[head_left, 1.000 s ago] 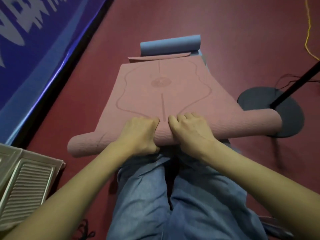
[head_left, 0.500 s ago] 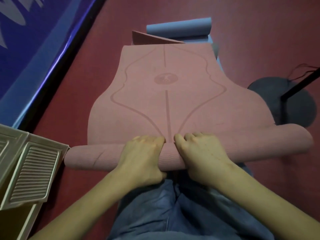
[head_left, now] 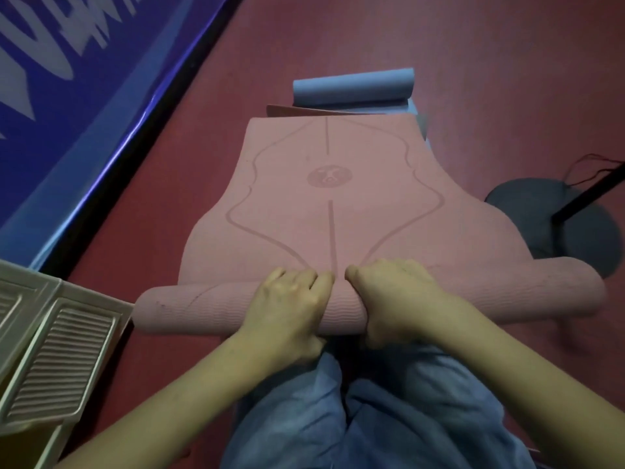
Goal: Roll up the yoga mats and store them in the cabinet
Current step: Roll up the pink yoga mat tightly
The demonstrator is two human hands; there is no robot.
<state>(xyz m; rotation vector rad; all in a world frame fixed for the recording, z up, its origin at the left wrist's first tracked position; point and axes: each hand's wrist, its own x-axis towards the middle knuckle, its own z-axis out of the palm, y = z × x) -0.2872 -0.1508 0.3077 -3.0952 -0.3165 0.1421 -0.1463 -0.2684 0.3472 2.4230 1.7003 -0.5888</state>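
Note:
A pink yoga mat (head_left: 324, 204) lies flat on the red floor ahead of me, with line markings and a round logo. Its near end is wound into a thick roll (head_left: 189, 309) that runs left to right in front of my knees. My left hand (head_left: 287, 309) and my right hand (head_left: 395, 299) sit side by side on the middle of the roll, fingers curled over its top. Beyond the pink mat's far end lies a blue yoga mat (head_left: 351, 91), rolled up at its far end, part of it under the pink one.
A beige cabinet door (head_left: 57, 357) with slatted panels stands at the lower left, close to the roll's left end. A dark round stand base (head_left: 527, 211) with a black pole and thin cables is at the right. A blue banner (head_left: 67, 106) borders the floor at left.
The roll has moved forward along the mat with both hands on it and has grown thicker. The view has come closer to the mat; the cabinet door shows more at left.

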